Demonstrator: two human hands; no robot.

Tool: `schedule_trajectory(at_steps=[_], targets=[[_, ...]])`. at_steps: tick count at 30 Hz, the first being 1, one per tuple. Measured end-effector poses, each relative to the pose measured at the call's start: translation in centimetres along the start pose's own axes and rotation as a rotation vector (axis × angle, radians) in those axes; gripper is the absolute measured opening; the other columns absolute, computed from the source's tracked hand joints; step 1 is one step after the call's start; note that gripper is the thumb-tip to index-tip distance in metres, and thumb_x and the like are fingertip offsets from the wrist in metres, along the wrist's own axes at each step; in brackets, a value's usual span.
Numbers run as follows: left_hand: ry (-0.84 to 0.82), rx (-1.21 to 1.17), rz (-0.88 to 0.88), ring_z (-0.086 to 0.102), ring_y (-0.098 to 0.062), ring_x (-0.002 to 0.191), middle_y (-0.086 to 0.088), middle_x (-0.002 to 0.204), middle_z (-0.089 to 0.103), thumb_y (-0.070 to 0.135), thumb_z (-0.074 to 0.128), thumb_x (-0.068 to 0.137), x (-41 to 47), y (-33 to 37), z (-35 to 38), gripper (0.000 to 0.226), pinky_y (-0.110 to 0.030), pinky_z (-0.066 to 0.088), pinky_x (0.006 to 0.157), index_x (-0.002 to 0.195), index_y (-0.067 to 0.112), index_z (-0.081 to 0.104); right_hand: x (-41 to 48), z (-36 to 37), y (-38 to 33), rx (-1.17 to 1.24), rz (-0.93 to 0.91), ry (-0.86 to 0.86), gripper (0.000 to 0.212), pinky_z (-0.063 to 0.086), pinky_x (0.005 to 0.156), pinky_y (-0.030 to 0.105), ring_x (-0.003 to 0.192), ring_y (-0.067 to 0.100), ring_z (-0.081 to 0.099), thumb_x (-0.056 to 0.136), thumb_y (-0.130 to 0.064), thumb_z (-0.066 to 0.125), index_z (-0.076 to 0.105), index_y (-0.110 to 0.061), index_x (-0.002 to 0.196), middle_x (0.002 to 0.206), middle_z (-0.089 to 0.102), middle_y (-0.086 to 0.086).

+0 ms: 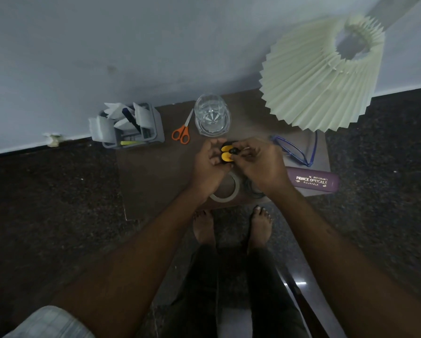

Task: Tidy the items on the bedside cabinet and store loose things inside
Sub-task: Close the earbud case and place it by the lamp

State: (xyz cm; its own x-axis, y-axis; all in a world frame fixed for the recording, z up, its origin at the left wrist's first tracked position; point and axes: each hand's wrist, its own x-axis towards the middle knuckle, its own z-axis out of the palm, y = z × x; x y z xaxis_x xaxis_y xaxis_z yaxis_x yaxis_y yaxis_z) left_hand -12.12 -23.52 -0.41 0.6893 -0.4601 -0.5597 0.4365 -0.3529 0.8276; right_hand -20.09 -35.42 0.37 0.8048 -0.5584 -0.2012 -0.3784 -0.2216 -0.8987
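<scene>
Above the brown bedside cabinet top [156, 181], both my hands meet on a small black case with a yellow inside [226, 153], which is open. My left hand [208, 164] cups the case from the left. My right hand [258, 164] pinches a small black earbud [234, 151] at the case's yellow part. Loose on the top lie orange-handled scissors [181, 132], blue-framed glasses [294, 150], a purple spectacle case [313, 182] and a tape roll [226, 189], which my left wrist partly hides.
A clear glass [212, 115] stands at the back of the top. A grey organiser with papers and pens [129, 126] sits at the back left corner. A pleated cream lampshade [326, 74] overhangs the back right. My bare feet [231, 228] stand on dark floor before the cabinet.
</scene>
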Motion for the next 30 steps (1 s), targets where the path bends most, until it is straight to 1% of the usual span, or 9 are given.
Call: schedule_trajectory(at_steps=[4, 8, 12, 14, 17, 20, 24, 27, 30], targets=[[0.014, 0.01, 0.021, 0.067, -0.01, 0.084, 0.001, 0.097, 0.066, -0.022, 0.068, 0.077, -0.2, 0.1, 0.0, 0.056, -0.024, 0.057, 0.077, 0.127, -0.003, 0.051, -0.4, 0.3, 0.0, -0.068, -0.012, 0.076, 0.023, 0.06, 0.07, 0.021, 0.075, 0.006, 0.071, 0.076, -0.003, 0.08, 0.074, -0.011, 0.097, 0.093, 0.072, 0.005], [0.023, 0.027, 0.051, 0.069, -0.008, 0.084, 0.003, 0.097, 0.068, -0.02, 0.07, 0.076, -0.4, 0.0, 0.0, 0.052, -0.024, 0.058, 0.079, 0.119, 0.006, 0.055, -0.4, 0.4, -0.5, -0.142, -0.073, 0.098, 0.021, 0.052, 0.068, 0.008, 0.072, 0.005, 0.067, 0.076, -0.005, 0.08, 0.075, -0.01, 0.097, 0.093, 0.071, 0.007], [0.028, 0.036, 0.063, 0.07, -0.002, 0.081, 0.003, 0.096, 0.068, -0.018, 0.069, 0.078, -0.5, -0.1, -0.1, 0.049, -0.02, 0.056, 0.076, 0.117, 0.01, 0.056, -0.7, 0.8, -1.2, -0.221, -0.116, 0.055, 0.021, 0.059, 0.074, 0.034, 0.078, 0.02, 0.07, 0.079, -0.009, 0.079, 0.077, -0.009, 0.1, 0.093, 0.069, 0.011], [0.029, 0.04, 0.059, 0.07, 0.0, 0.079, 0.003, 0.096, 0.068, -0.017, 0.069, 0.078, -0.6, -0.1, -0.1, 0.049, -0.019, 0.056, 0.075, 0.118, 0.009, 0.056, -0.7, 0.8, -1.3, -0.244, -0.116, 0.044, 0.022, 0.058, 0.074, 0.042, 0.08, 0.024, 0.069, 0.08, -0.009, 0.078, 0.077, -0.01, 0.102, 0.094, 0.069, 0.011], [0.03, 0.037, 0.051, 0.069, -0.003, 0.079, 0.0, 0.097, 0.067, -0.017, 0.068, 0.079, -0.8, 0.1, -0.1, 0.048, -0.017, 0.055, 0.075, 0.12, 0.005, 0.056, -0.7, 0.9, -1.5, -0.3, -0.135, 0.025, 0.023, 0.056, 0.074, 0.041, 0.08, 0.023, 0.067, 0.08, -0.01, 0.077, 0.078, -0.011, 0.103, 0.093, 0.068, 0.009], [0.04, 0.032, 0.052, 0.068, -0.014, 0.086, -0.011, 0.104, 0.066, -0.021, 0.064, 0.079, -1.0, 0.3, -0.1, 0.049, -0.018, 0.056, 0.078, 0.123, -0.002, 0.054, -0.9, 0.9, -1.7, -0.336, -0.146, 0.01, 0.025, 0.054, 0.072, 0.038, 0.08, 0.025, 0.066, 0.08, -0.008, 0.076, 0.077, -0.009, 0.104, 0.092, 0.067, 0.01], [0.039, 0.034, 0.057, 0.065, -0.027, 0.098, -0.028, 0.115, 0.063, -0.024, 0.06, 0.08, -1.1, 0.5, -0.2, 0.048, -0.039, 0.055, 0.092, 0.125, -0.007, 0.052, -1.0, 1.1, -1.9, -0.355, -0.139, -0.009, 0.024, 0.052, 0.07, 0.035, 0.08, 0.026, 0.065, 0.08, -0.008, 0.074, 0.076, -0.006, 0.104, 0.092, 0.066, 0.012], [0.045, 0.031, 0.047, 0.064, -0.026, 0.097, -0.024, 0.112, 0.063, -0.025, 0.058, 0.079, -1.2, 0.5, -0.2, 0.049, -0.042, 0.053, 0.094, 0.125, -0.007, 0.052, -1.1, 1.1, -1.7, -0.371, -0.141, -0.019, 0.023, 0.052, 0.071, 0.034, 0.081, 0.026, 0.064, 0.082, -0.008, 0.073, 0.076, -0.005, 0.104, 0.093, 0.066, 0.012], [0.053, 0.026, 0.035, 0.065, -0.024, 0.094, -0.019, 0.109, 0.063, -0.026, 0.059, 0.078, -1.2, 0.4, -0.1, 0.052, -0.037, 0.055, 0.09, 0.125, -0.006, 0.052, -1.3, 1.1, -1.5, -0.366, -0.132, -0.028, 0.021, 0.053, 0.072, 0.036, 0.081, 0.026, 0.065, 0.082, -0.008, 0.073, 0.076, -0.004, 0.102, 0.093, 0.066, 0.013]])
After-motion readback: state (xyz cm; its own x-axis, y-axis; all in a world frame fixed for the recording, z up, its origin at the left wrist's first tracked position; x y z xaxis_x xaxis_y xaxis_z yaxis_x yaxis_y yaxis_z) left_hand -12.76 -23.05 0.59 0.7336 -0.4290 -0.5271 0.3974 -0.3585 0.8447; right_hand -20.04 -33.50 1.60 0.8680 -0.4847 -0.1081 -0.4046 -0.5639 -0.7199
